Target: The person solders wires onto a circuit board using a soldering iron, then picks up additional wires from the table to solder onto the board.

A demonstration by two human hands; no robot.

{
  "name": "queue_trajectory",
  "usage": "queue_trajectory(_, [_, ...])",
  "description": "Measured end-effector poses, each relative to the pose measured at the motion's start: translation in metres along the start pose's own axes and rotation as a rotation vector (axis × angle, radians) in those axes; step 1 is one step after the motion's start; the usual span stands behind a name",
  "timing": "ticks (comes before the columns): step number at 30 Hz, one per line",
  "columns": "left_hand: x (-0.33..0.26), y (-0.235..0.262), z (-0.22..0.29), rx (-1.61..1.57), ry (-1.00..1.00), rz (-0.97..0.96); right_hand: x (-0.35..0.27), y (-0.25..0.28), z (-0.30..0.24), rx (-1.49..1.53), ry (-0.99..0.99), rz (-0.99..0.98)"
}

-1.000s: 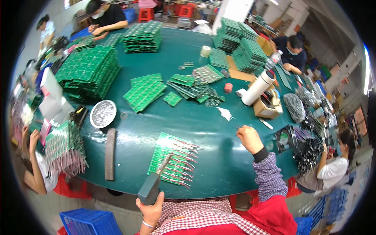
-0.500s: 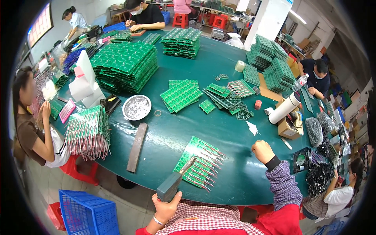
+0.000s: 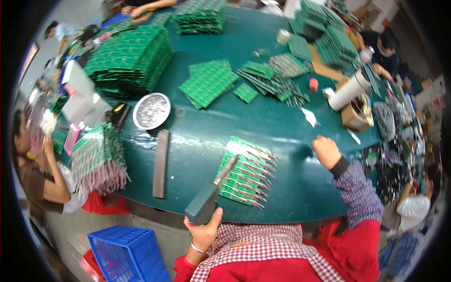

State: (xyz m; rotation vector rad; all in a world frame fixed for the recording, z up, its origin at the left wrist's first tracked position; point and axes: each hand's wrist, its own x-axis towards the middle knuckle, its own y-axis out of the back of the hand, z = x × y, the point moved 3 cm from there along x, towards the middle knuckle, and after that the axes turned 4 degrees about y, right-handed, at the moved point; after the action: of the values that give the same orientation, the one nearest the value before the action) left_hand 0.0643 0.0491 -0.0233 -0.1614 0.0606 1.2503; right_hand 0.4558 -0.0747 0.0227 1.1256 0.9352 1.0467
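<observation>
A green circuit board panel [image 3: 233, 184] with rows of red and white wires lies near the front edge of the table. My left hand [image 3: 204, 231] is closed around a boxy grey-green tool [image 3: 203, 205] with a metal barrel. Its tip reaches over the upper part of the panel; I cannot tell whether it touches. To the right of the panel, apart from it, my right hand [image 3: 326, 150] rests near the tabletop with its fingers curled. Whatever those fingers hold, if anything, is hidden.
A brown bar [image 3: 160, 164] and a metal bowl of small bits [image 3: 151, 111] lie left. Wired boards [image 3: 98, 157] are stacked beyond them. Loose green boards [image 3: 209, 83] lie mid-table. A white bottle [image 3: 348, 91] leans at the right. A blue crate [image 3: 127, 251] stands on the floor.
My view has tilted and shifted, so the whole scene sits differently and looks blurrier. The tool stays in my left hand over the panel; my right hand remains curled at its right.
</observation>
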Motion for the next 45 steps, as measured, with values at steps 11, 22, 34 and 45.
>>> queue_trajectory(11, [0.018, -0.015, 0.026, 0.023, 0.136, -0.021, -0.012, 0.008, 0.011, 0.182, -0.075, 0.009])
queue_trajectory(22, [0.017, -0.022, 0.024, -0.002, 0.109, -0.05, -0.024, -0.005, 0.016, 0.125, -0.124, -0.059])
queue_trajectory(34, [0.015, -0.026, 0.026, 0.035, 0.119, -0.07, -0.029, 0.003, 0.011, 0.13, -0.137, 0.099])
queue_trajectory(45, [0.014, -0.031, 0.029, 0.104, 0.081, -0.085, -0.045, -0.006, 0.006, 0.071, -0.114, 0.012])
